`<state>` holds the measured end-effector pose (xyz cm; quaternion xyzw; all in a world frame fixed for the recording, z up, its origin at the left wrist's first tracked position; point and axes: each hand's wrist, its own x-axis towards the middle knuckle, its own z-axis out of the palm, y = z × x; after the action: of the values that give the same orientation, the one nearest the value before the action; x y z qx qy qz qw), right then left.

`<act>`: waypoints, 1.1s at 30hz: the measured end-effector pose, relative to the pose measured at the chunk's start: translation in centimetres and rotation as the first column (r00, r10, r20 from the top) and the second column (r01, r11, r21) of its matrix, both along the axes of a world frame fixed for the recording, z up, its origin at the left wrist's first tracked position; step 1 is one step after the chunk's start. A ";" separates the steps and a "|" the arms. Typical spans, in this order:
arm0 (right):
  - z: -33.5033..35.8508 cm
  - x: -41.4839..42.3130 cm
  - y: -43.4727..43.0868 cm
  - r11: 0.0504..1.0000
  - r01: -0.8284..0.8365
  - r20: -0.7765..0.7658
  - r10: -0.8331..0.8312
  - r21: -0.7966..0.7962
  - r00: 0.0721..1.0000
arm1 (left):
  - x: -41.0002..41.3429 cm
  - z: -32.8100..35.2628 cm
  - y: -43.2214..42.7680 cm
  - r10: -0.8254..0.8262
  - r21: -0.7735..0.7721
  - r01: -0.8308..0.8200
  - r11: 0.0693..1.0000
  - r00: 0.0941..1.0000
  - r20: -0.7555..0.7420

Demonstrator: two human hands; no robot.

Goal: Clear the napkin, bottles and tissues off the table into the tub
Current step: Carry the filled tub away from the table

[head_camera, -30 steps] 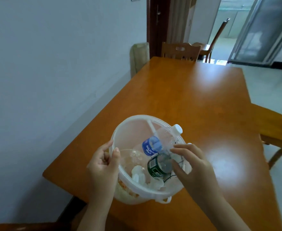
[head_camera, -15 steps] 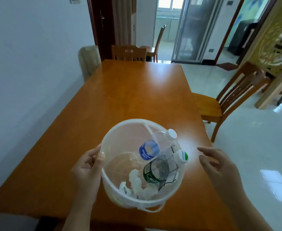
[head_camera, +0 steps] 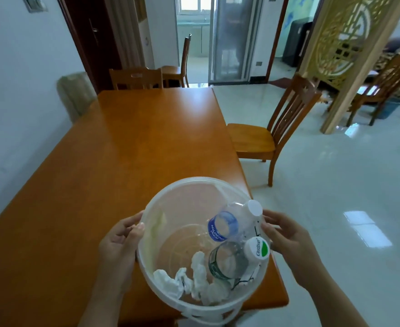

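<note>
The clear tub (head_camera: pixel 147 234) is seen at the lower centre of the frame, near the table's (head_camera: pixel 123 149) near right corner. It is gripped at its left rim by the left hand (head_camera: pixel 118 244); the right hand (head_camera: pixel 286 237) is laid against its right side, fingers spread, not clearly closed. Inside, 2 bottles (head_camera: pixel 232 225) are leaned to the right and crumpled tissues (head_camera: pixel 194 279) are heaped at the bottom. A separate napkin cannot be told apart. The tabletop shown is bare, so the clearing is judged finished; next, a steady 2-handed hold is called for.
</note>
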<state>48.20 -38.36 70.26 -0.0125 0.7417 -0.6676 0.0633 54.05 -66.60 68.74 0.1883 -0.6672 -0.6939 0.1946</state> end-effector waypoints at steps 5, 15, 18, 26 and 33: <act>-0.6 -1.1 7.3 0.996 0.085 0.028 -0.084 -0.035 0.996 | -2.8 0.1 7.1 -0.076 -0.069 0.077 0.995 0.997 0.010; -1.0 -2.7 23.8 0.965 0.263 0.027 -0.263 0.000 0.964 | -8.4 0.1 22.8 -0.359 -0.378 0.381 0.844 0.924 0.132; -0.7 -2.9 27.9 0.955 0.297 0.014 -0.297 0.016 0.955 | -9.5 -0.2 26.9 -0.393 -0.402 0.434 0.806 0.901 0.185; -1.6 -4.4 36.3 0.923 0.383 0.014 -0.384 0.038 0.923 | -13.4 -2.0 35.1 -0.483 -0.338 0.560 0.756 0.827 0.289; -3.1 -7.6 41.7 0.873 0.486 0.032 -0.487 0.033 0.873 | -19.5 -3.9 41.0 -0.543 -0.279 0.616 0.737 0.785 0.299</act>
<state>40.57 3.38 67.16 0.1884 0.7277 -0.6530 -0.0920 34.54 -25.64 64.80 -0.0012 -0.8241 -0.5623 -0.0680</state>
